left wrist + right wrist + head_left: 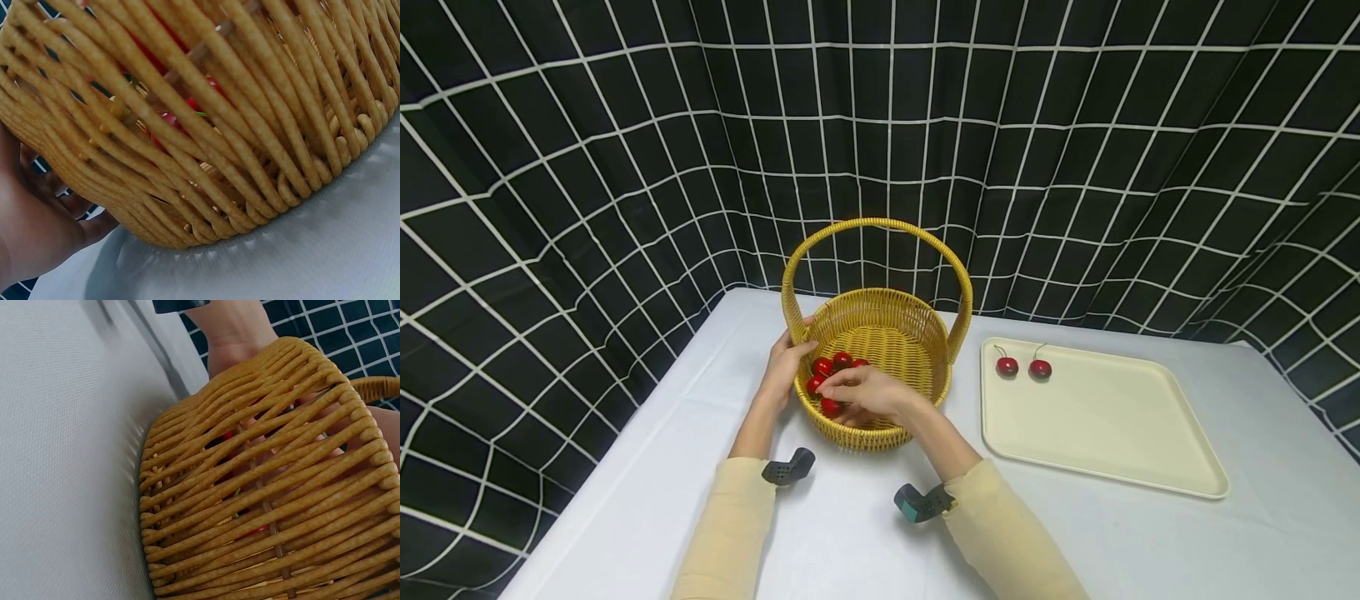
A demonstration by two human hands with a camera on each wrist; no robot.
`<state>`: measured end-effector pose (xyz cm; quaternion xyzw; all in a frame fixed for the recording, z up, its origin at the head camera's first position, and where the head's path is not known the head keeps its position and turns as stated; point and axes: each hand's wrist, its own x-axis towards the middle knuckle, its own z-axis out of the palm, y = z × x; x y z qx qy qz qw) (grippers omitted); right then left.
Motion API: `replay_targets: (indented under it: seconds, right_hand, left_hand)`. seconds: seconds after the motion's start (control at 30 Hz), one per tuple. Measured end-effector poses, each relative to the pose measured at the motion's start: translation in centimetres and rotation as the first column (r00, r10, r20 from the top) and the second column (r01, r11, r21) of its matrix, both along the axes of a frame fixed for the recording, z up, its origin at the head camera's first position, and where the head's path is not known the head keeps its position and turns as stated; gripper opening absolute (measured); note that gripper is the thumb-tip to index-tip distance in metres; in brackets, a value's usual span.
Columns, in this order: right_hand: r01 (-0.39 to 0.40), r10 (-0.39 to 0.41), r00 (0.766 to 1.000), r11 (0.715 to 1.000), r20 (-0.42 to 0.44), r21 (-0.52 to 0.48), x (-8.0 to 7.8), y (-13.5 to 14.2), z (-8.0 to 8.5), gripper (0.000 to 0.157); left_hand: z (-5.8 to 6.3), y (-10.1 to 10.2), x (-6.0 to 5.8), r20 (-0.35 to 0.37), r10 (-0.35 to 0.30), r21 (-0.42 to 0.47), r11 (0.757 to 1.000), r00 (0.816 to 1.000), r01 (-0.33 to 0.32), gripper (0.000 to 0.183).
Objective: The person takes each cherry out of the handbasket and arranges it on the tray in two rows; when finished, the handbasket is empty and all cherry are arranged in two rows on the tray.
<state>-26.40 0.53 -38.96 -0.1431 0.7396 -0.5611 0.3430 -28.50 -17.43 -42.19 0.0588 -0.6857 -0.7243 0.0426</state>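
A yellow woven basket (887,346) with a tall arched handle stands on the table. My left hand (786,362) grips its left rim near the foot of the handle; in the left wrist view that hand (44,225) lies against the outer wall. Several red cherries (822,367) are gathered in the left part of the basket. My right hand (868,393) reaches over the front rim into the basket, fingertips right at the cherries. I cannot tell whether its fingers pinch one. In the right wrist view the woven wall (269,500) hides most of the fingers.
To the right of the basket lies a cream tray (1105,417). Two dark red cherries with stems (1040,369) rest near its back left corner. A white cloth (850,525) covers the table, and a black curtain with a white grid (925,142) hangs behind it.
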Motion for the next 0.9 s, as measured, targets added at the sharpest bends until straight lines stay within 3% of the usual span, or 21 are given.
replay_targets:
  seconds: [0.27,0.53,0.9]
  right_hand:
    - [0.015,-0.003,0.997,0.988,0.074,-0.152,-0.2,0.6,0.2,0.029]
    - [0.010,-0.014,0.999,0.994,-0.035,-0.112,-0.2,1.5,0.4,0.032]
    - [0.095,-0.108,0.991,0.982,-0.079,-0.161,-0.2,3.3,1.4,0.033]
  left_hand:
    - [-0.4,0.0,-0.4,0.005,0.013,0.005,1.000,1.000,-0.013,0.048]
    - [-0.4,0.0,-0.2,0.011,0.011,-0.007,1.000,1.000,-0.011,0.049]
    - [-0.3,0.1,-0.2,0.012,0.007,-0.008,1.000,1.000,-0.007,0.049]
